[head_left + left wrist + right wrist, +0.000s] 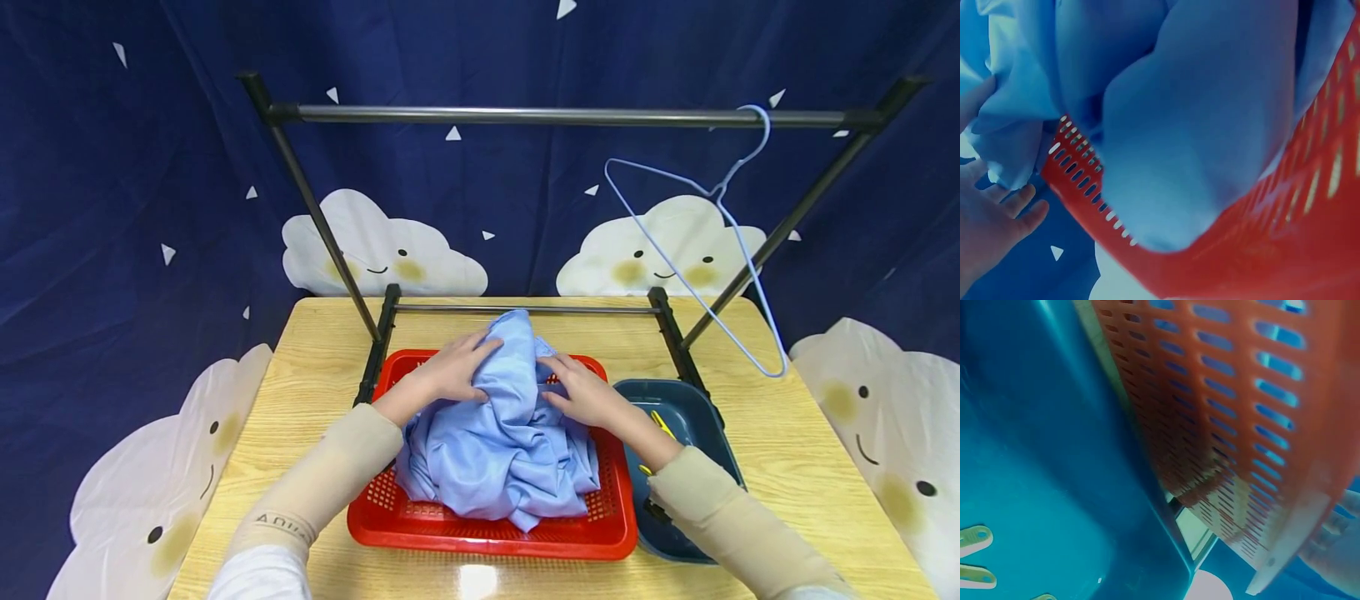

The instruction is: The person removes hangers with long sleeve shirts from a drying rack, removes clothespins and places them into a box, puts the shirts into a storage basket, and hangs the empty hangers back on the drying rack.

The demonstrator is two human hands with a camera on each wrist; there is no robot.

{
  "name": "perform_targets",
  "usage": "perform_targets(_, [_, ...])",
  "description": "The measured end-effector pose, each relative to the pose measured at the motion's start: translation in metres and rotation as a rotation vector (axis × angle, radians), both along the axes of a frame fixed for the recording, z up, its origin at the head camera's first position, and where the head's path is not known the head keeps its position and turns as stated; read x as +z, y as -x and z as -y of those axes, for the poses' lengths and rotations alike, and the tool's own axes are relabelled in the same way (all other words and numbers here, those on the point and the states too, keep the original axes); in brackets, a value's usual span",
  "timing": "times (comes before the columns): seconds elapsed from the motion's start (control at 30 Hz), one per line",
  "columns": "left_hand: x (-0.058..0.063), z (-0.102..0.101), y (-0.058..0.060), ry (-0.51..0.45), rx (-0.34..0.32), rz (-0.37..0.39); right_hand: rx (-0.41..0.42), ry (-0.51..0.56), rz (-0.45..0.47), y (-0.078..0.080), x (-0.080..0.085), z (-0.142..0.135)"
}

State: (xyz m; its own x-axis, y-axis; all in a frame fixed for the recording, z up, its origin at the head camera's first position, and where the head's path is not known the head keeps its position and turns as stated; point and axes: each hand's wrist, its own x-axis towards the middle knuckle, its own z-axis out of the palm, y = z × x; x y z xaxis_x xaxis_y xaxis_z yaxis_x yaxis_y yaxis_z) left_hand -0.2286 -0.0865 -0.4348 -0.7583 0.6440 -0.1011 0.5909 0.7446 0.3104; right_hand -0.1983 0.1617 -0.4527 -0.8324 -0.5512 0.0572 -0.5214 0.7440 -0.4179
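Note:
A crumpled light blue cloth (487,458), likely a garment, lies heaped in a red perforated basket (491,547). Part of it rises in a peak between the two hands. My left hand (453,371) is at the left side of this peak, thumb and fingers spread against the fabric. In the left wrist view, the fingers (1019,203) look loose beside a hanging fold. On the peak's other side, my right hand (581,390) has its thumb and fingers apart, fingertips right at the cloth. The right wrist view shows that hand partly hidden behind the basket's rim.
Right of the basket stands a dark blue tray (701,421) with yellow clips (662,423) in it. Behind rises a black rack, and its top bar (487,115) carries a light blue hanger (660,250) at the right. A wooden table (300,400) bears everything.

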Motion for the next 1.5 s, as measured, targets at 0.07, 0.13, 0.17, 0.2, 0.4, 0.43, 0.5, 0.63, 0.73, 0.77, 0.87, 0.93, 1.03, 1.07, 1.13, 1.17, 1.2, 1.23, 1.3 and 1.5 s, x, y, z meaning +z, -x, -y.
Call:
perform_targets(0.07, [-0.002, -0.001, 0.000, -0.017, 0.002, -0.003, -0.002, 0.010, 0.024, 0.000, -0.001, 0.000])
perform_targets(0.13, [-0.003, -0.002, 0.000, -0.046, -0.005, -0.014, 0.000, 0.019, 0.043, -0.001, -0.002, 0.000])
perform_targets(0.17, [-0.004, -0.002, 0.000, -0.067, -0.013, -0.023, 0.005, 0.019, 0.045, -0.001, -0.002, 0.000])
perform_targets(0.2, [-0.005, -0.001, -0.001, -0.089, -0.023, -0.029, 0.006, 0.024, 0.053, -0.002, -0.002, 0.000])
perform_targets(0.4, [-0.006, 0.003, -0.008, -0.164, -0.074, -0.031, 0.018, 0.024, 0.085, -0.009, -0.001, 0.002])
perform_targets(0.43, [-0.005, 0.003, -0.009, -0.162, -0.081, -0.024, 0.024, 0.022, 0.081, -0.010, -0.001, 0.002])
perform_targets(0.5, [-0.004, 0.005, -0.012, -0.142, -0.093, -0.004, 0.040, 0.020, 0.069, -0.013, -0.001, 0.001])
perform_targets(0.63, [0.000, 0.009, -0.021, -0.072, -0.101, 0.064, 0.082, 0.017, 0.044, -0.021, -0.001, 0.001])
perform_targets(0.73, [0.001, 0.012, -0.028, -0.018, -0.112, 0.095, 0.094, -0.003, 0.062, -0.027, -0.002, 0.000])
perform_targets(0.77, [0.002, 0.014, -0.031, 0.003, -0.116, 0.098, 0.093, -0.009, 0.079, -0.029, -0.002, 0.000])
perform_targets(0.87, [0.001, 0.017, -0.038, 0.049, -0.127, 0.105, 0.102, -0.029, 0.128, -0.034, -0.003, -0.002])
perform_targets(0.93, [0.001, 0.019, -0.043, 0.088, -0.125, 0.102, 0.119, -0.039, 0.148, -0.036, -0.004, -0.004])
perform_targets(1.03, [-0.001, 0.022, -0.049, 0.145, -0.123, 0.089, 0.149, -0.054, 0.179, -0.039, -0.007, -0.005])
perform_targets(1.07, [-0.002, 0.023, -0.051, 0.166, -0.119, 0.087, 0.156, -0.066, 0.186, -0.040, -0.009, -0.005])
perform_targets(1.13, [-0.002, 0.025, -0.055, 0.205, -0.109, 0.087, 0.166, -0.084, 0.208, -0.043, -0.010, -0.005])
perform_targets(1.17, [-0.003, 0.026, -0.057, 0.219, -0.106, 0.091, 0.169, -0.094, 0.220, -0.044, -0.011, -0.005])
perform_targets(1.2, [-0.003, 0.027, -0.058, 0.231, -0.105, 0.095, 0.172, -0.102, 0.227, -0.045, -0.011, -0.005])
perform_targets(1.23, [-0.003, 0.027, -0.059, 0.243, -0.106, 0.102, 0.174, -0.111, 0.234, -0.046, -0.012, -0.005])
perform_targets(1.3, [-0.003, 0.028, -0.061, 0.269, -0.108, 0.130, 0.175, -0.127, 0.240, -0.048, -0.014, -0.005])
perform_targets(1.5, [-0.012, 0.029, -0.064, 0.283, -0.103, 0.255, 0.174, -0.196, 0.225, -0.053, -0.020, -0.002])
